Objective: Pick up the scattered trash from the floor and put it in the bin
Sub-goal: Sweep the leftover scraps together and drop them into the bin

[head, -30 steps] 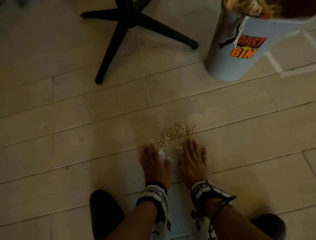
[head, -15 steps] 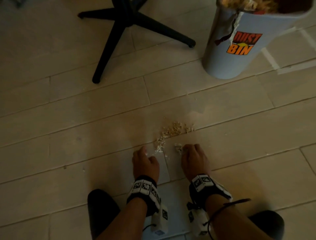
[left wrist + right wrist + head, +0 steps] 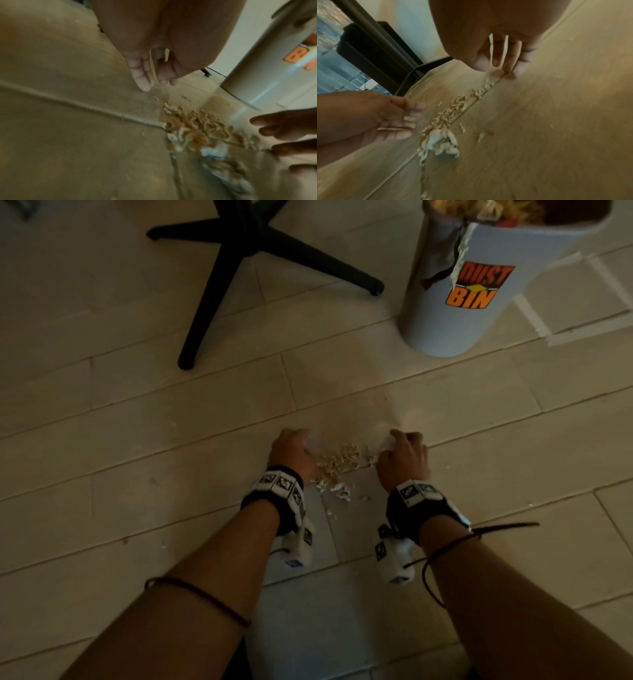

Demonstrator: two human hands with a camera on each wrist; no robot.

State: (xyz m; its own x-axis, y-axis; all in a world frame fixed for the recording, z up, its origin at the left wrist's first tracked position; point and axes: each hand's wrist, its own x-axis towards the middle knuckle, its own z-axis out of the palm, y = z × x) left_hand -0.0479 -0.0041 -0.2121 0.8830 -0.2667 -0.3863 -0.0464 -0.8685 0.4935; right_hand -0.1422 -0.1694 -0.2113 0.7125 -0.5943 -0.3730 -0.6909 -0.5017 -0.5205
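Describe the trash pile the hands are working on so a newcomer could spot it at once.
Start at the grey bin labelled DUST BIN, then come down the pale plank floor. Between the left hand and right hand lies the trash pile: tan, curly shavings, the only heap there.

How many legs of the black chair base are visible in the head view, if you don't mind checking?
3. One leg runs down-left to the floor, one runs right toward the bin, and one points left. Others may be cut off at the top edge.
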